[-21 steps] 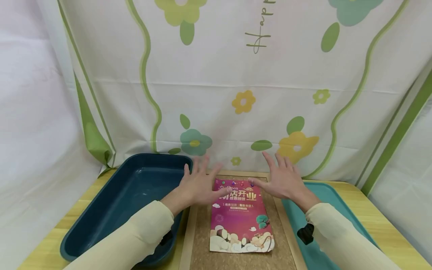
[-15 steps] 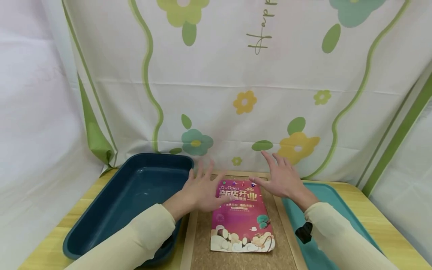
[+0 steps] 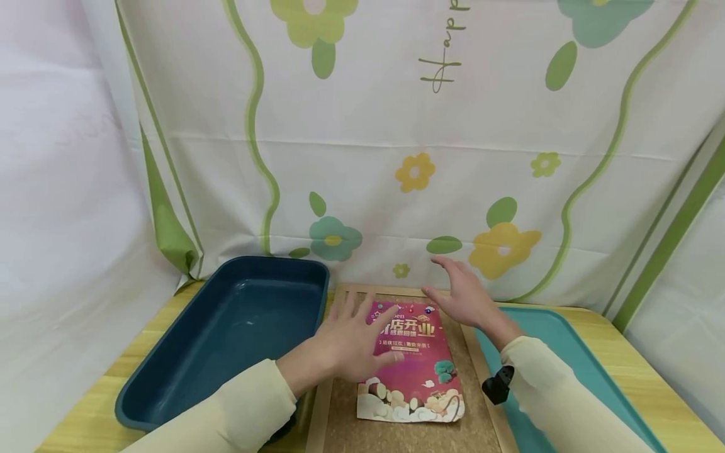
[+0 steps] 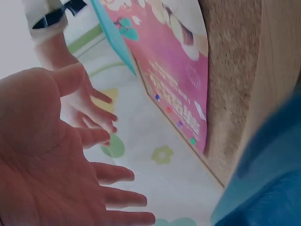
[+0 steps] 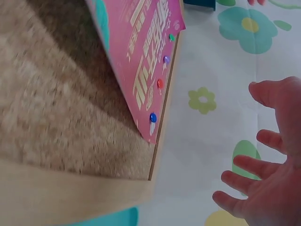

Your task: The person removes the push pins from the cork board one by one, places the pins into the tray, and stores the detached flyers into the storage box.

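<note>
Hovering above the framed brown cork board, the left hand is spread wide and holds nothing; from the head view it hides part of the rectangular pink-purple paper poster. This poster lies on the board, with four small coloured pins along its top. The right hand, fingers extended and also without any object, is near the board's upper right corner. The deep dark-blue tray stands at the left, partly covered by the left cream sleeve; the flat teal tray lies at the right, crossed by the right sleeve. Behind hangs a white flowered cloth.
</note>
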A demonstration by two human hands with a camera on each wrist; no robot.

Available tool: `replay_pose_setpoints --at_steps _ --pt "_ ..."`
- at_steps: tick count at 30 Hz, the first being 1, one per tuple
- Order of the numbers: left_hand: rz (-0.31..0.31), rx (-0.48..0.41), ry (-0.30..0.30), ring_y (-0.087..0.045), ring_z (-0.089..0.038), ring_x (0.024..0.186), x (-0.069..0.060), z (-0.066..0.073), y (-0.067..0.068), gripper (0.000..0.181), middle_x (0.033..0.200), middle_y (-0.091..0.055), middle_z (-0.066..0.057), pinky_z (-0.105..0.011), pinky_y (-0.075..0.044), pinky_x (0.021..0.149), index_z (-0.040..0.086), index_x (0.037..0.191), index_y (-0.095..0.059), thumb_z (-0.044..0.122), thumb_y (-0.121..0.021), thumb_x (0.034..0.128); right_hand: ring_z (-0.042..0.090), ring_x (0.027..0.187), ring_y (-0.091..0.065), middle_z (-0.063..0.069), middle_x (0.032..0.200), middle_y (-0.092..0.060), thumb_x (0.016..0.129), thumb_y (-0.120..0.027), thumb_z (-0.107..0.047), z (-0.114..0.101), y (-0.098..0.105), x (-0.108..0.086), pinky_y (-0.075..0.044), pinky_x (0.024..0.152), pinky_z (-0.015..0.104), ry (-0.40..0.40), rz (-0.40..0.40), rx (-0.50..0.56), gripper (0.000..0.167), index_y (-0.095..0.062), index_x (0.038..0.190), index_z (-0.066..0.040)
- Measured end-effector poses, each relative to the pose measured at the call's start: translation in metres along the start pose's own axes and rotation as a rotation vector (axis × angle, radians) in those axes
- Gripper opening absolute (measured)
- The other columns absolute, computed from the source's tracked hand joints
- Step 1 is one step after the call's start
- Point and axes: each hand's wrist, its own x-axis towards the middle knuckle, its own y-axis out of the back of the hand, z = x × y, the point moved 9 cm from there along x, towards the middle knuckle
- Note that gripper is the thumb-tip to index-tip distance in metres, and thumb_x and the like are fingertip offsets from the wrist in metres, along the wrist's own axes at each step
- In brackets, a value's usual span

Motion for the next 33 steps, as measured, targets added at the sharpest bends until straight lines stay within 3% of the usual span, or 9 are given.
replay_pose_setpoints --at_steps 7,13,18,25,33 --pt "-0.04 -0.033 -0.059 -0.01 -0.045 0.166 -0.011 0.012 -0.006 0.082 0.18 -0.018 -0.01 -0.069 -0.018 0.13 0.04 0.168 -0.029 0.069 -0.059 0.0976 0.049 0.139 -0.054 0.026 0.158 -0.051 0.105 -0.067 -0.034 0.002 -0.007 0.005 -0.051 0.108 0.067 -0.014 0.003 0.088 0.065 -0.043 0.16 -0.006" --pt "-0.045 -0.086 -0.06 -0.017 -0.043 0.165 -0.014 0.017 -0.014 0.082 0.178 -0.023 -0.01 -0.069 -0.023 0.128 0.039 0.167 -0.031 0.066 -0.062 0.0965 0.048 0.138 -0.057 0.026 0.155 -0.054 0.108 -0.063 -0.032 0.002 -0.017 0.007 -0.052 0.108 0.065 -0.052 -0.024 0.189 0.06 -0.044 0.159 -0.009" --pt "-0.044 -0.136 -0.044 -0.02 -0.043 0.164 -0.014 0.015 -0.024 0.083 0.178 -0.024 -0.011 -0.068 -0.026 0.128 0.038 0.167 -0.032 0.066 -0.064 0.0962 0.046 0.133 -0.061 0.024 0.151 -0.058 0.107 -0.064 -0.032 0.0 -0.028 0.009 -0.055 0.105 0.061 -0.077 -0.043 0.246 0.057 -0.046 0.158 -0.011" --pt "-0.088 -0.22 -0.011 -0.023 -0.042 0.163 -0.014 0.004 -0.047 0.083 0.177 -0.026 -0.01 -0.069 -0.03 0.125 0.035 0.165 -0.039 0.063 -0.069 0.093 0.041 0.128 -0.064 0.022 0.146 -0.062 0.107 -0.065 -0.029 -0.006 -0.042 0.011 -0.06 0.099 0.054 -0.105 -0.067 0.298 0.052 -0.052 0.153 -0.011" --pt "-0.137 -0.207 -0.014 -0.022 -0.04 0.164 -0.014 -0.002 -0.068 0.081 0.176 -0.029 -0.009 -0.069 -0.031 0.125 0.036 0.163 -0.041 0.061 -0.07 0.0925 0.035 0.124 -0.066 0.018 0.144 -0.064 0.107 -0.065 -0.028 -0.012 -0.055 0.015 -0.062 0.097 0.049 -0.106 -0.105 0.339 0.044 -0.06 0.147 -0.011"
